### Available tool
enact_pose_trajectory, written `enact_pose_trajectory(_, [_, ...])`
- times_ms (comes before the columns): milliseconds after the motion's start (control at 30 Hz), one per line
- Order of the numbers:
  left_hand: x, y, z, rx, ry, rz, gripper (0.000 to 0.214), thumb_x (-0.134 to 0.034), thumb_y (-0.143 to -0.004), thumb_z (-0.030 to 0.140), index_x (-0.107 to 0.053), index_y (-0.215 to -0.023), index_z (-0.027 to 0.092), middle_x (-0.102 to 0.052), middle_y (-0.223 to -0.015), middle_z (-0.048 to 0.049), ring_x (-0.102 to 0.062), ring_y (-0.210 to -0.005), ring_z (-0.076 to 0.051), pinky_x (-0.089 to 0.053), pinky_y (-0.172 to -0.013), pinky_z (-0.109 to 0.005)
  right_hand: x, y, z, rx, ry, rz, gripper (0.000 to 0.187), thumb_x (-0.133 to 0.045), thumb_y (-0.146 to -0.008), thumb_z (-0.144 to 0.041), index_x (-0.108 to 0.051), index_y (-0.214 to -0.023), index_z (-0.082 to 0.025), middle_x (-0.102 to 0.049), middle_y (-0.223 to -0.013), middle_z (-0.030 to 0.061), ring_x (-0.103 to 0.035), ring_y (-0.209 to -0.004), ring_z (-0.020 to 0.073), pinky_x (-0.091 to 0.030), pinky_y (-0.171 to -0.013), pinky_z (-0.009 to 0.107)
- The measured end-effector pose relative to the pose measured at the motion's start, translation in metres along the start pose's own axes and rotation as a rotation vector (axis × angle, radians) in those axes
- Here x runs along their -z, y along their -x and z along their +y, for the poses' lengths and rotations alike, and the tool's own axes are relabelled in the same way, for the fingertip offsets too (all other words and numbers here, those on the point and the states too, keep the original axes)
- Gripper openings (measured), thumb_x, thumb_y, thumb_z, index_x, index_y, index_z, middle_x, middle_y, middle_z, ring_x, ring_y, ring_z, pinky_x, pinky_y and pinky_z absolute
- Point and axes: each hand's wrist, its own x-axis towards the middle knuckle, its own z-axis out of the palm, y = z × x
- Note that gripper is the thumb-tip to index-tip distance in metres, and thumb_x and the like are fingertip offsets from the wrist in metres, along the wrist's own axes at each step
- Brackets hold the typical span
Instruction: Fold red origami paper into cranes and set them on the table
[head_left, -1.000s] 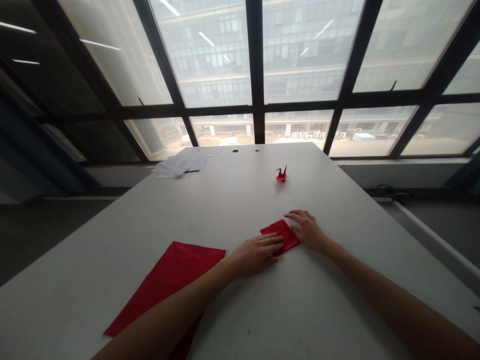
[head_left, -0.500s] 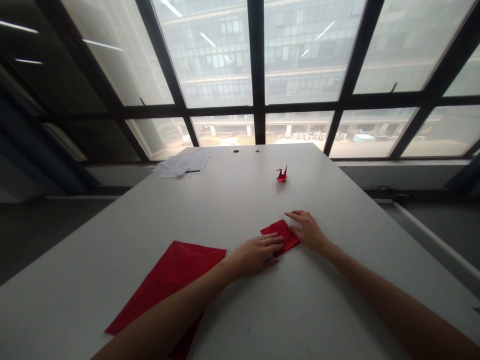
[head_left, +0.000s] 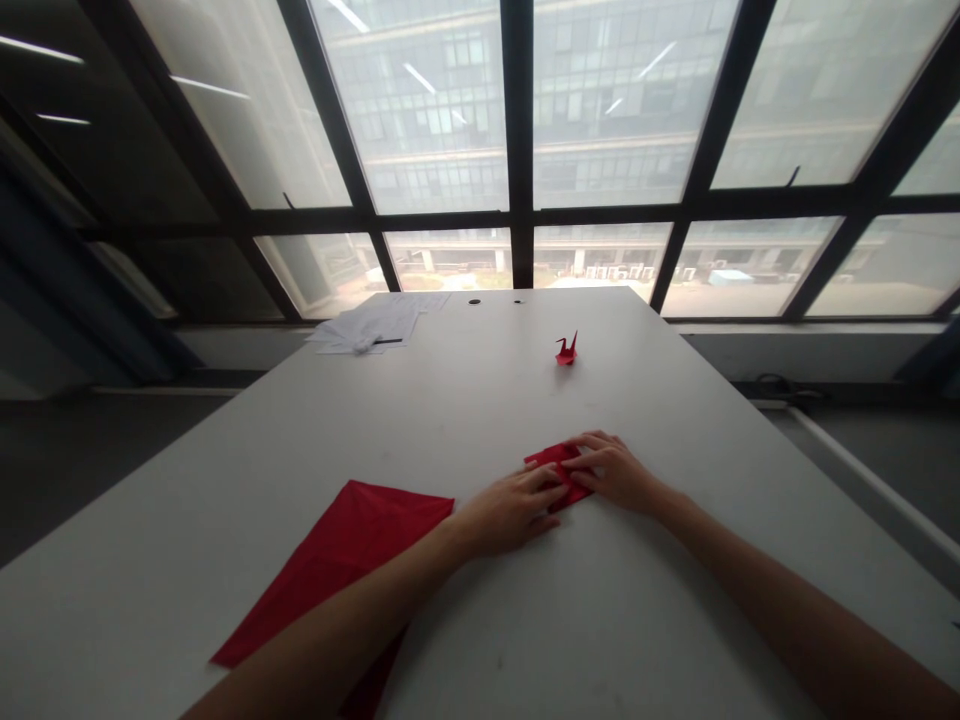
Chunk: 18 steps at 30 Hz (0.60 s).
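A small folded piece of red paper (head_left: pixel 553 453) lies on the white table between my hands. My left hand (head_left: pixel 506 512) rests over its near left part, fingers stretched out and apart, pressing it down. My right hand (head_left: pixel 611 472) grips the paper's right side with its fingers bent over it. Their fingertips are close together and hide much of the paper's middle. A larger sheet of red paper (head_left: pixel 330 550) with creases lies to the left, partly under my left forearm.
A red paper crane (head_left: pixel 567 350) stands farther back on the white table (head_left: pixel 450 400). Several white papers (head_left: pixel 367 325) lie at the far left, with a dark pen-like thing (head_left: pixel 388 341) on them. Large windows (head_left: pixel 600 110) rise behind the table.
My right hand has moved left and in over the folded paper, its fingers now bent on top of it. The left hand has stayed nearly still.
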Motion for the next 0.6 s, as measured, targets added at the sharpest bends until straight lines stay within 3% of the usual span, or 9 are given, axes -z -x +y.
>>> enact_pose_trajectory(100, [0.001,-0.002,-0.001,0.017,0.005,0.030,0.032,-0.049,-0.099,0.027,-0.058,-0.129,0.021,-0.064,-0.130,-0.0085,-0.054,-0.128,-0.023,-0.034,-0.117,-0.042,-0.001,0.000,-0.001,-0.035,0.007,0.023,0.020,-0.068,-0.086,-0.026,-0.077,-0.100,-0.035,-0.068,-0.122,0.0027,-0.058,-0.113,0.0256,-0.041,-0.102,0.046])
enact_pose_trajectory(233, [0.000,0.000,-0.007,0.041,0.070,0.059,0.030,-0.047,-0.100,0.024,-0.061,-0.126,0.022,-0.065,-0.132,-0.0070,-0.055,-0.129,-0.021,-0.038,-0.114,-0.039,-0.003,0.002,-0.003,-0.061,0.010,0.061,0.022,-0.068,-0.085,-0.024,-0.077,-0.102,-0.035,-0.069,-0.118,0.0031,-0.059,-0.112,0.0257,-0.042,-0.100,0.045])
enact_pose_trajectory(433, [-0.002,0.005,-0.025,-0.011,0.207,0.040,0.049,-0.046,-0.090,0.003,-0.061,-0.131,0.024,-0.061,-0.138,-0.0051,-0.053,-0.132,-0.019,-0.039,-0.114,-0.038,-0.002,0.001,-0.006,-0.056,0.010,0.056,0.020,-0.069,-0.084,-0.025,-0.077,-0.100,-0.035,-0.069,-0.118,0.0029,-0.060,-0.112,0.0262,-0.042,-0.100,0.046])
enact_pose_trajectory(600, [0.000,0.004,-0.028,-0.021,0.230,-0.018,0.049,-0.045,-0.090,0.001,-0.066,-0.126,0.027,-0.060,-0.139,-0.0022,-0.052,-0.133,-0.018,-0.037,-0.115,-0.039,-0.001,0.001,-0.007,-0.059,0.018,0.052,0.018,-0.068,-0.086,-0.026,-0.077,-0.099,-0.034,-0.070,-0.117,0.0026,-0.060,-0.112,0.0260,-0.042,-0.100,0.045])
